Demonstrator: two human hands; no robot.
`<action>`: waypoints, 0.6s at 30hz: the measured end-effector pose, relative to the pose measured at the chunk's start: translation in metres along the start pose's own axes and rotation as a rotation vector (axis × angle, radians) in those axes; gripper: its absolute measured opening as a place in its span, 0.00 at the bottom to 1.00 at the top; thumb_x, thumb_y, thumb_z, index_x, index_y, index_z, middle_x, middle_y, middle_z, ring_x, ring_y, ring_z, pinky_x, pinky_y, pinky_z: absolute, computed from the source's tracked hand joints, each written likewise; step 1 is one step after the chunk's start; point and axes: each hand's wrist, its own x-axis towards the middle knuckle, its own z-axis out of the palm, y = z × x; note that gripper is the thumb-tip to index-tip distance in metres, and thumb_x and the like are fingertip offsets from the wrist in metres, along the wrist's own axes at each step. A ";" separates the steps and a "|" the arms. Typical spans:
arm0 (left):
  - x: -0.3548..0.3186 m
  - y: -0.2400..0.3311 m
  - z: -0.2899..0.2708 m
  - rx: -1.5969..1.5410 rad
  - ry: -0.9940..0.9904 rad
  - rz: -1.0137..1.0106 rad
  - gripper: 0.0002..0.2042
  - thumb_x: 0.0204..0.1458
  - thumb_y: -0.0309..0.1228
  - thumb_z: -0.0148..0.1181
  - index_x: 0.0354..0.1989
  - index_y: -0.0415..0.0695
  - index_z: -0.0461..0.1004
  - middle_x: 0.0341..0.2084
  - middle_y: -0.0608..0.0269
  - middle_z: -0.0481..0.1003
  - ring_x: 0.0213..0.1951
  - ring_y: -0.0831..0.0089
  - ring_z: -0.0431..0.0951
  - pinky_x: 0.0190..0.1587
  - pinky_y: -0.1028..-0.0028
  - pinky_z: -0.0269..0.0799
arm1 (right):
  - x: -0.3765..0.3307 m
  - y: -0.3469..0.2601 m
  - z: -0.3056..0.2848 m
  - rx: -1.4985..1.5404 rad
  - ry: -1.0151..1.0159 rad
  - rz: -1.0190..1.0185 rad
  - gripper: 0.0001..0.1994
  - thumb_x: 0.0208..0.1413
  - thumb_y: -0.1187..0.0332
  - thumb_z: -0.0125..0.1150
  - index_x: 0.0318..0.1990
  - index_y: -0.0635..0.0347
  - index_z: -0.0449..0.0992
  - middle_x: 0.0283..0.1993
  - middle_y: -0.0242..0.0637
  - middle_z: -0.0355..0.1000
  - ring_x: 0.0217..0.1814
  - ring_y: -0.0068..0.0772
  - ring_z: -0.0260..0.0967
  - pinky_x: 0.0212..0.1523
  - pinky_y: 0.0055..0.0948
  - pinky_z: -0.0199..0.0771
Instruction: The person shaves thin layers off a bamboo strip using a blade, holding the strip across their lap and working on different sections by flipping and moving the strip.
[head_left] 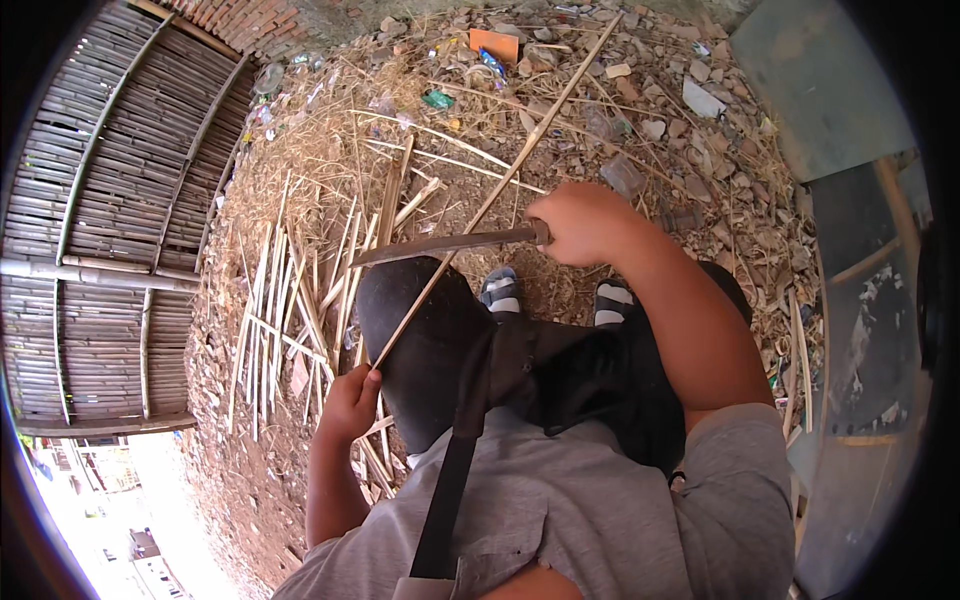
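A long, thin bamboo strip (pixel 520 158) slants from my left side up to the far right, over my black-clad left knee (pixel 415 300). My left hand (pixel 350 402) is closed around its near end. In my closed right hand (pixel 583 224) is the handle of a long, dark machete (pixel 440 244), its blade pointing left. The blade crosses the strip just above my knee; whether they touch I cannot tell. Most of the handle is hidden by my fingers. Several split bamboo strips (pixel 268 325) lie in a loose pile on the ground to the left.
Rubble (pixel 690 150) and dry straw cover the ground ahead, with an orange brick piece (pixel 494 44) and a clear plastic container (pixel 622 177). A bamboo-slat wall (pixel 110 150) stands at left, grey panels (pixel 820 90) at right. My sandalled feet (pixel 502 290) are below the machete.
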 end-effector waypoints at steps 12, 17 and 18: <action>0.002 -0.004 0.000 0.083 -0.001 -0.010 0.25 0.69 0.48 0.47 0.27 0.36 0.68 0.20 0.40 0.71 0.27 0.37 0.72 0.29 0.52 0.64 | 0.006 0.004 -0.009 0.124 -0.018 0.121 0.14 0.51 0.63 0.67 0.43 0.58 0.82 0.38 0.45 0.80 0.44 0.48 0.79 0.46 0.45 0.77; 0.002 -0.002 0.001 0.086 0.025 0.047 0.25 0.69 0.47 0.46 0.28 0.36 0.68 0.20 0.40 0.71 0.28 0.37 0.72 0.29 0.52 0.64 | 0.015 0.052 -0.004 0.219 0.003 0.114 0.17 0.49 0.61 0.70 0.46 0.58 0.81 0.40 0.46 0.80 0.46 0.48 0.79 0.48 0.45 0.78; 0.003 0.000 0.001 0.082 0.027 0.054 0.25 0.69 0.47 0.46 0.28 0.36 0.68 0.20 0.40 0.71 0.28 0.37 0.72 0.29 0.52 0.64 | 0.017 0.073 0.004 0.213 0.008 0.117 0.17 0.49 0.61 0.70 0.46 0.58 0.81 0.40 0.46 0.80 0.46 0.48 0.79 0.48 0.45 0.78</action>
